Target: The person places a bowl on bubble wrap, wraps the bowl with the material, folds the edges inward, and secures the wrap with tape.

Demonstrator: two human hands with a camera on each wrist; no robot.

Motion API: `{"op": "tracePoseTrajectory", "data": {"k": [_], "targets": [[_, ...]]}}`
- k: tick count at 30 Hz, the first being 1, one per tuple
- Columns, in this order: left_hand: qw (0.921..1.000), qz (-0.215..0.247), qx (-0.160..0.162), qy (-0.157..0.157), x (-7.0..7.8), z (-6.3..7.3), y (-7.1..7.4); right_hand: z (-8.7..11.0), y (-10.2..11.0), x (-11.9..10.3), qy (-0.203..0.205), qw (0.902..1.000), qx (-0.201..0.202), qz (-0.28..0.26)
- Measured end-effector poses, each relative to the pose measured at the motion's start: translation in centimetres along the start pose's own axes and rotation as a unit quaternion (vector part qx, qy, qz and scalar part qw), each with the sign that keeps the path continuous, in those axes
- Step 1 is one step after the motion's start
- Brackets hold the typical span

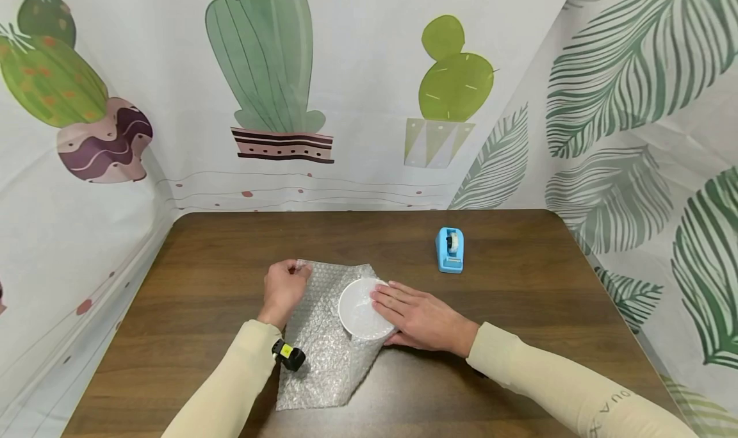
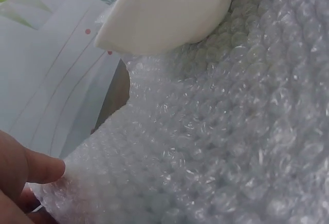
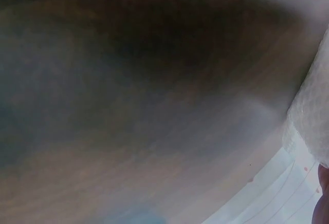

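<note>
A white bowl [image 1: 359, 313] sits on a sheet of bubble wrap [image 1: 319, 348], and a flap of the wrap is folded up over the bowl's right side. My left hand [image 1: 285, 289] pinches the sheet's far left corner; in the left wrist view its thumb [image 2: 46, 167] lies on top of the wrap. My right hand [image 1: 423, 316] holds the folded flap against the bowl's right rim, fingers reaching over the rim and thumb low on the outside. Only a bit of wrap [image 3: 313, 100] and a finger show at the right wrist view's edge; the rest is blurred.
A blue tape dispenser [image 1: 450, 251] stands on the brown wooden table [image 1: 230, 246], beyond my right hand. Behind the table hangs a white cloth [image 1: 369, 105] printed with cacti and leaves. A small black device [image 1: 289, 356] is strapped to my left wrist.
</note>
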State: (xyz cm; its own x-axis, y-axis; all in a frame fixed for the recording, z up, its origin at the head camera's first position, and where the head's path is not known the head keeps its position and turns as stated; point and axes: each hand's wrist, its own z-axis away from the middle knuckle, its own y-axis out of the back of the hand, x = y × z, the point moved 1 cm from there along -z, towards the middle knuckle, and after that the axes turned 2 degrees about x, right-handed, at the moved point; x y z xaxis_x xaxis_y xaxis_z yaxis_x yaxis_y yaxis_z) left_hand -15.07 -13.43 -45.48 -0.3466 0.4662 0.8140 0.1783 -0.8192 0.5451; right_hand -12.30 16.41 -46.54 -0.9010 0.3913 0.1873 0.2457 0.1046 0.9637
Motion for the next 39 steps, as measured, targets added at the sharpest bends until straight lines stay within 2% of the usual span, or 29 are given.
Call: {"op": "tracePoseTrajectory", "data": {"k": [10, 16, 20, 30, 35, 39], "targets": [[0.9965, -0.031, 0.040, -0.066, 0.8, 1.0, 0.0, -0.1, 0.1, 0.0, 0.003, 1.0000, -0.002, -0.002], [0.9895, -0.026, 0.071, -0.124, 1.3, 2.0, -0.4, -0.1, 0.1, 0.0, 0.003, 1.0000, -0.004, -0.003], [0.9844, -0.014, 0.089, -0.151, 1.7, 2.7, -0.8, -0.1, 0.0, 0.0, 0.003, 1.0000, -0.006, -0.001], [0.9784, 0.034, 0.100, -0.178, 2.5, 5.3, -2.3, -0.1, 0.0, 0.0, 0.004, 0.9999, 0.008, -0.004], [0.9761, 0.056, 0.097, -0.186, 3.0, 6.6, -3.1, -0.1, 0.0, 0.0, 0.006, 0.9999, 0.011, -0.002], [0.9713, 0.070, 0.090, -0.209, 3.0, 7.4, -3.8, -0.3, 0.0, 0.0, 0.009, 0.9999, 0.014, 0.001]]}}
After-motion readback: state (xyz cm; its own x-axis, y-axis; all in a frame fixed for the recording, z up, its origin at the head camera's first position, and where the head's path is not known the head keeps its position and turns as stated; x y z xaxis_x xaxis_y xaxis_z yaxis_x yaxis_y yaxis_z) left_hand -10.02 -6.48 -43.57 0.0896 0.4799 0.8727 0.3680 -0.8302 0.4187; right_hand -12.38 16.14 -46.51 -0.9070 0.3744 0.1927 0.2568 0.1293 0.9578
